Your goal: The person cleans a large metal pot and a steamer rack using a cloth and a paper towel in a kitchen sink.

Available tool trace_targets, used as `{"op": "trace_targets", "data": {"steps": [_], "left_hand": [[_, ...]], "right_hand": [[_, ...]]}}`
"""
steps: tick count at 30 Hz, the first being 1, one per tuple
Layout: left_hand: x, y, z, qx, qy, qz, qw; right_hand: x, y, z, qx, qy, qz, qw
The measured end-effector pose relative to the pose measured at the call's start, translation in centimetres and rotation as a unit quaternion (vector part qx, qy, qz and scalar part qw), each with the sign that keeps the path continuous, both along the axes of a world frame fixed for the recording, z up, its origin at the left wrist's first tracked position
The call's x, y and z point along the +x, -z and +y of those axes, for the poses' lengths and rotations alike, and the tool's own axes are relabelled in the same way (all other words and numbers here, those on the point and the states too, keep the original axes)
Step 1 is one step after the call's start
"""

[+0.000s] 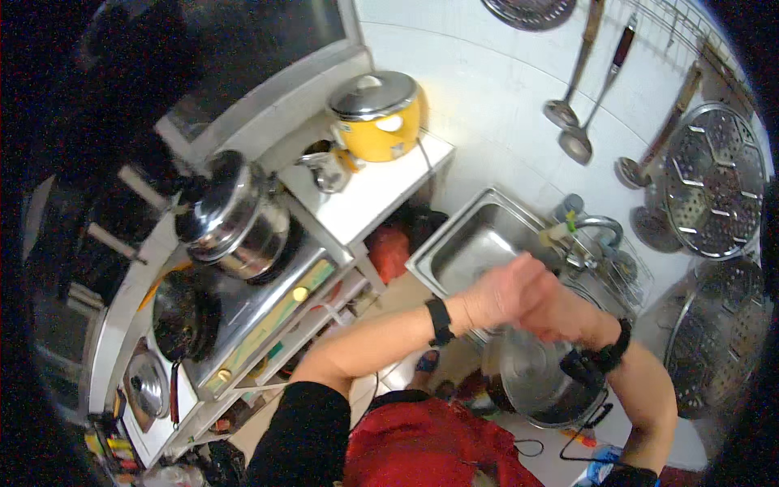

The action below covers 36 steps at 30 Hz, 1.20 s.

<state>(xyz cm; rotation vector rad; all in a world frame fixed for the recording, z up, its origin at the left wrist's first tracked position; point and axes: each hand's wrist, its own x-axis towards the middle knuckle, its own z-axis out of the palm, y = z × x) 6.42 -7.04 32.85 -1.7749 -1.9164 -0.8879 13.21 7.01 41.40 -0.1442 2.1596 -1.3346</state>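
My left hand (502, 292) and my right hand (557, 313) meet over the front edge of a stainless steel sink (468, 243). Both are blurred and touch or overlap, so their fingers are hard to make out, and I cannot tell if anything small is between them. A black band (439, 322) circles my left wrist; a black strap with a dark device (593, 359) sits on the right one. Behind the hands, the chrome faucet (599, 225) rises at the sink's wall side. Just below them stands a large metal pot (535, 389), partly covered by my right forearm.
A yellow pot with a metal lid (380, 128) and a small metal jug (328, 173) stand on the white counter (359, 207). Left of it, a steel pot (243, 225) and a dark wok (182, 316) occupy the stove (268, 310). Ladles (575, 146) and a perforated steamer tray (715, 179) hang at right.
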Motion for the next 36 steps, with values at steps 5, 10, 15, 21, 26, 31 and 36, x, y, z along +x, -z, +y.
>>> {"op": "trace_targets", "data": {"steps": [5, 10, 15, 21, 26, 31, 36], "left_hand": [[-5.2, 0.6, 2.9, -0.09, -0.111, -0.079, 0.987], [-9.0, 0.2, 5.2, -0.186, -0.164, -0.081, 0.965], [-11.2, 0.6, 5.4, -0.234, -0.142, -0.163, 0.948], [-12.5, 3.9, 5.9, -0.258, -0.14, -0.274, 0.916], [-12.8, 3.9, 5.6, -0.324, -0.042, -0.419, 0.847], [-10.7, 1.4, 5.3, -0.264, -0.086, -0.649, 0.709], [-10.7, 2.6, 4.6, -0.255, -0.074, -0.701, 0.662]], "right_hand": [[-6.0, 8.1, 3.9, 0.114, -0.04, 0.432, 0.894], [-10.2, 9.8, 5.0, 0.325, 0.063, 0.297, 0.896], [-11.4, 8.4, 4.1, 0.371, 0.069, 0.272, 0.885], [-12.3, 9.9, 4.7, 0.391, 0.027, 0.404, 0.827], [-12.9, 10.1, 5.0, 0.415, -0.028, 0.425, 0.804], [-13.1, 11.0, 5.7, 0.414, -0.059, 0.456, 0.786], [-12.9, 11.2, 5.3, 0.441, -0.078, 0.496, 0.744]]}}
